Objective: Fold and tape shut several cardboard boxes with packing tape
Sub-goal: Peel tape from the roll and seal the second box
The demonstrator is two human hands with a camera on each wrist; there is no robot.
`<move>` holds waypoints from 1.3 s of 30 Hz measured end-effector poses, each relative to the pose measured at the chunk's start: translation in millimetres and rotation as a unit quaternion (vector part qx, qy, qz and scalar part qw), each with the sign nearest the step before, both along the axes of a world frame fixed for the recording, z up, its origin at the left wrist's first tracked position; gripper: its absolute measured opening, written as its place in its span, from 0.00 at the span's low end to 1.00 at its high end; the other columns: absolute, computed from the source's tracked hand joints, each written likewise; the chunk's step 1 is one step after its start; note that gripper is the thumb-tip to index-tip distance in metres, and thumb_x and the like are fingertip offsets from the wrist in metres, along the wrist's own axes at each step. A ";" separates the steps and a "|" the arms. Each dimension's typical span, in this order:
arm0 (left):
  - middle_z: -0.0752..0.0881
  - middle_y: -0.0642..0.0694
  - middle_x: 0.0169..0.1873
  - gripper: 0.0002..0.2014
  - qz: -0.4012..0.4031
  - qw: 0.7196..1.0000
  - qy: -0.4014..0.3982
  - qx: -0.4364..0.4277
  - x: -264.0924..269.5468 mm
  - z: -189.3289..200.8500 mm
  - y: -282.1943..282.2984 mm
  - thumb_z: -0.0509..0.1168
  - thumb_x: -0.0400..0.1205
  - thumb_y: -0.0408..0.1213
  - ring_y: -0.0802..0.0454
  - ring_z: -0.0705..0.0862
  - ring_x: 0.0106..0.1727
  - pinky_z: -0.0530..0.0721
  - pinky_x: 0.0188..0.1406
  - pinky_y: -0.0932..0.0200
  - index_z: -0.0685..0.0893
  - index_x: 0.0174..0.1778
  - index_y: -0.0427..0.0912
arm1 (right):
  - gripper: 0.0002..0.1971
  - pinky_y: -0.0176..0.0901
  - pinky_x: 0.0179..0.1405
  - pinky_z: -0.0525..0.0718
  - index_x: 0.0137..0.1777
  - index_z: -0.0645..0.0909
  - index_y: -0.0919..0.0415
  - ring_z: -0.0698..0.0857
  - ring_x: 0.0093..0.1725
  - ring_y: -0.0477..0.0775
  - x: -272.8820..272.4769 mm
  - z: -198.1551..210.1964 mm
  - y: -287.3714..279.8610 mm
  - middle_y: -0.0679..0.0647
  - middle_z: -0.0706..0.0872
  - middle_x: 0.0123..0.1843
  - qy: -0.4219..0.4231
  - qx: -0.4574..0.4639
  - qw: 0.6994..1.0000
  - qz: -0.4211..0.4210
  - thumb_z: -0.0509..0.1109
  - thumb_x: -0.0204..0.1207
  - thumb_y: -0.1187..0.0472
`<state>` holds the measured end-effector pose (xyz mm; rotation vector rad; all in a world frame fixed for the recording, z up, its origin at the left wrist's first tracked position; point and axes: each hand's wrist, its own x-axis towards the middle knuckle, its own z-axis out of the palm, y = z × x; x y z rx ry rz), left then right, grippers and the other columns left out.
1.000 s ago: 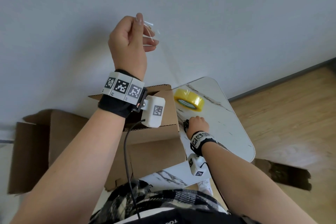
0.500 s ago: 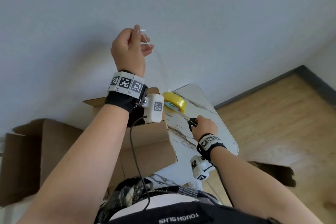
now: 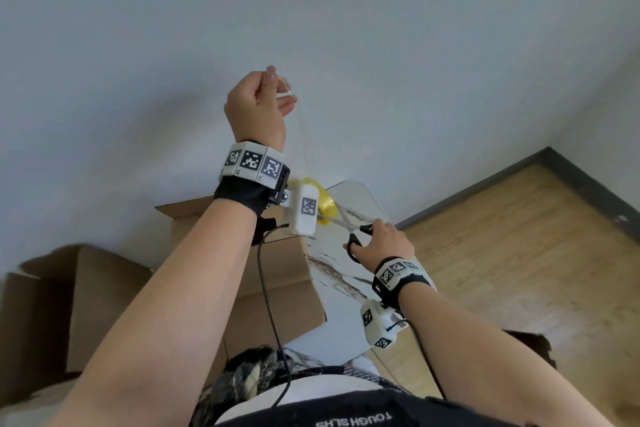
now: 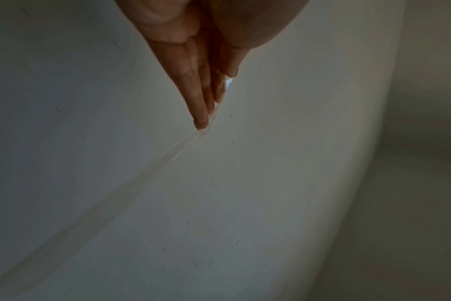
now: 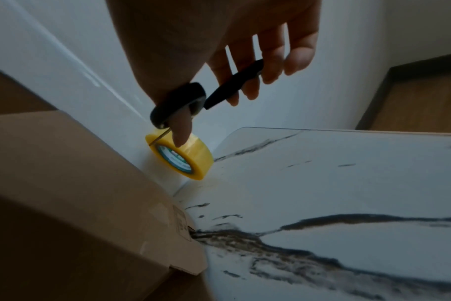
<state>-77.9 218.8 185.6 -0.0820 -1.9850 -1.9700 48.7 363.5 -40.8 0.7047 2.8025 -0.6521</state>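
Observation:
My left hand (image 3: 263, 97) is raised high against the wall and pinches the free end of a clear tape strip (image 3: 304, 146) between thumb and fingers (image 4: 201, 114). The strip (image 4: 116, 193) runs down to the yellow tape roll (image 3: 323, 203), which is lifted off the marble table (image 3: 349, 329). My right hand (image 3: 381, 243) grips black-handled scissors (image 3: 356, 243), blades pointing at the roll (image 5: 180, 156). An open cardboard box (image 3: 277, 281) stands on the table below my left forearm.
A second open cardboard box (image 3: 86, 295) stands at the left by the wall. A piece of cardboard (image 3: 533, 347) lies on the wooden floor (image 3: 519, 270) at the right, beyond the table's edge. The white wall (image 3: 346, 45) is close behind.
My right hand has picked the scissors up from the table and raised them toward the roll. The roll has come up off the table. My left hand keeps the tape end raised.

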 end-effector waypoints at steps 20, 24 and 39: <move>0.87 0.38 0.40 0.14 -0.034 0.999 -0.022 -0.021 16.8 -14.6 -3.3 0.61 0.89 0.36 0.39 0.92 0.40 0.89 0.40 0.57 0.85 0.41 0.33 | 0.25 0.47 0.44 0.82 0.59 0.75 0.58 0.84 0.53 0.61 -42.2 14.3 -24.2 0.55 0.82 0.55 -0.018 0.054 0.998 0.026 0.64 0.75 0.37; 0.88 0.39 0.40 0.14 -0.030 0.999 -0.023 -0.023 16.5 -14.5 -6.7 0.61 0.89 0.37 0.41 0.92 0.39 0.90 0.41 0.57 0.85 0.42 0.34 | 0.24 0.47 0.41 0.81 0.61 0.74 0.57 0.85 0.52 0.61 -47.9 13.7 -24.7 0.55 0.82 0.54 -0.023 0.055 0.997 0.038 0.65 0.76 0.38; 0.88 0.37 0.40 0.15 -0.005 0.999 -0.038 -0.009 10.6 -19.4 -28.1 0.60 0.89 0.37 0.41 0.92 0.40 0.90 0.42 0.55 0.85 0.43 0.31 | 0.09 0.42 0.33 0.73 0.50 0.77 0.54 0.80 0.39 0.59 -65.4 20.0 -29.7 0.51 0.79 0.39 -0.040 0.099 0.988 0.109 0.65 0.82 0.49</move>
